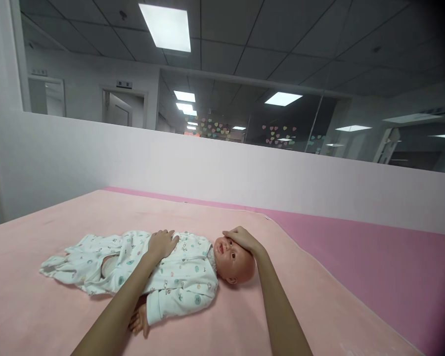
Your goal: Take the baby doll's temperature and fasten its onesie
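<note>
A baby doll (234,262) lies on its back on a pink padded surface (304,296), its head to the right and its legs to the left. It wears a white patterned baby outfit (185,282), which gapes near the legs. My left hand (163,244) rests flat on the doll's belly, fingers stretched out. At the doll's forehead, my right hand (243,237) lies over the far side of the head with its fingers extended. One doll hand (140,320) sticks out of the near sleeve, beside my left forearm.
A low white wall (207,163) runs behind the surface, with a glass window (244,99) above it. Small heart stickers (217,129) dot the glass. A darker pink strip (374,257) borders the surface along the back and right.
</note>
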